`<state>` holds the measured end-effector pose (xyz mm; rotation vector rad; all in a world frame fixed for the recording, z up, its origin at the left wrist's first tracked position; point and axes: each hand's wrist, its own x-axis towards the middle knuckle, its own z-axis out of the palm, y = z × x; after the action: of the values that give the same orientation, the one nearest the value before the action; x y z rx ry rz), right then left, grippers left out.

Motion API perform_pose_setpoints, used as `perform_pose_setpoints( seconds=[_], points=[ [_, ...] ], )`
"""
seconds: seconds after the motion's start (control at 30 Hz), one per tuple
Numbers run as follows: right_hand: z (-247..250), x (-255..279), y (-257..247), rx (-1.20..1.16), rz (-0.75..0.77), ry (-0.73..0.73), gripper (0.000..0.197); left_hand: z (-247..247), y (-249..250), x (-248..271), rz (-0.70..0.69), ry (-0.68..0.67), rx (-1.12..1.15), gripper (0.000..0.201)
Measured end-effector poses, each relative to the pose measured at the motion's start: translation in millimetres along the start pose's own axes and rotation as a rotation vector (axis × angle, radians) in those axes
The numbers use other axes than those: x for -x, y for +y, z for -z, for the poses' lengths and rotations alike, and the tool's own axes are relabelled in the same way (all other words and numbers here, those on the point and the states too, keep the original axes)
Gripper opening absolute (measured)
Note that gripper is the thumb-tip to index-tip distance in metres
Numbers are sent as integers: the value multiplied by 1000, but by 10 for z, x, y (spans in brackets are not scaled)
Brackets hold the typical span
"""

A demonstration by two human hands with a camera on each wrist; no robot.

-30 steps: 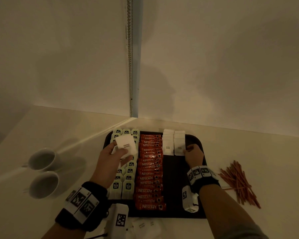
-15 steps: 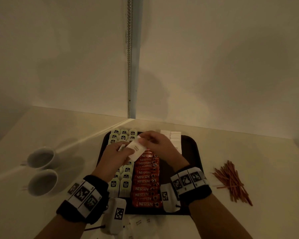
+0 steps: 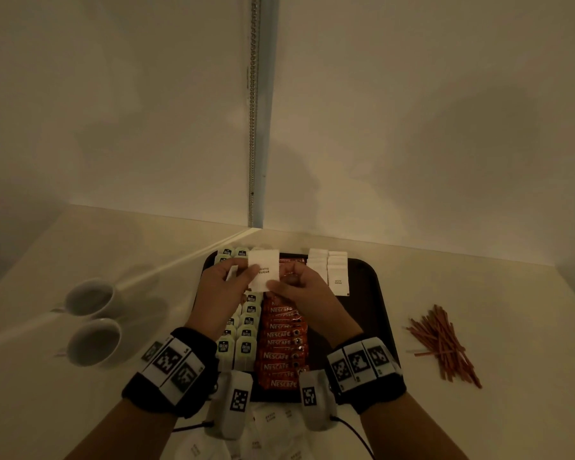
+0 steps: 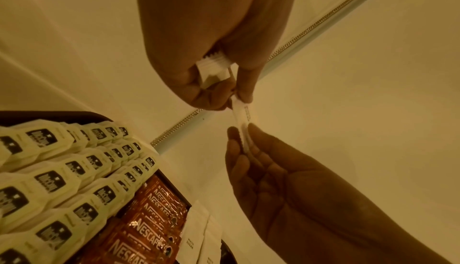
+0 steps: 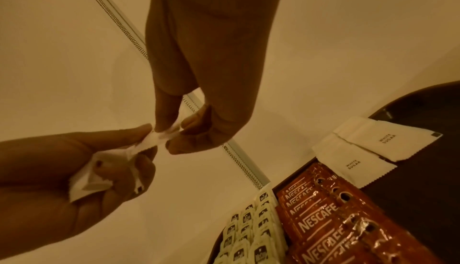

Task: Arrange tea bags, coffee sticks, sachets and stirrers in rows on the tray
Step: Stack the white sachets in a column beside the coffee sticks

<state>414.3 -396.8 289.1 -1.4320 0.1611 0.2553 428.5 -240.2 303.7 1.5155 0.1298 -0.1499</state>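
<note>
Hands [image 3: 263, 290] raised over tray [image 3: 375, 293], both pinching sachet [image 3: 263, 269].

Both hands are raised above the black tray [image 3: 375, 283], close together over its far half. The left hand [image 3: 221, 290] curls its fingers round a small bundle of white sugar sachets [image 5: 84, 177], thumb on top. The right hand [image 3: 304, 292] pinches the near edge of the front sugar sachet [image 3: 263, 269] between thumb and fingertips. Both forearms reach in from the tray's near side, each wrist wearing a black band with printed markers.
</note>
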Motion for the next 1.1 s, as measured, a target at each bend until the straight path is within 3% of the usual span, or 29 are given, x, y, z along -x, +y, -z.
perform_pose_setpoints(
  seconds=[0.23, 0.53, 0.67, 0.77, 0.87, 0.97, 1.1],
  points=[
    [-63, 58, -27, 24, 72, 117, 24, 18, 33, 25, -22, -18, 13, 6],
    [-91, 62, -27, -40, 102, 94, 14, 5, 8, 30, -11, -16, 117, 11],
    [15, 44, 11, -34, 83, 134, 10, 6, -16, -1, 164, -65, 362, 15],
    [310, -7, 56, -53, 64, 282, 6, 83, -19, -9, 314, -91, 648, 20],
    [713, -127, 209, 67, 18, 497, 12, 151, -62, -16, 341, -136, 568, 29],
    [1059, -249, 464, 358, -53, 679, 18, 162, -96, -51, 359, -118, 523, 32],
    [1239, -336, 747, 618, -162, 656, 11, 136, -74, -75, 424, -69, 636, 33]
  ],
)
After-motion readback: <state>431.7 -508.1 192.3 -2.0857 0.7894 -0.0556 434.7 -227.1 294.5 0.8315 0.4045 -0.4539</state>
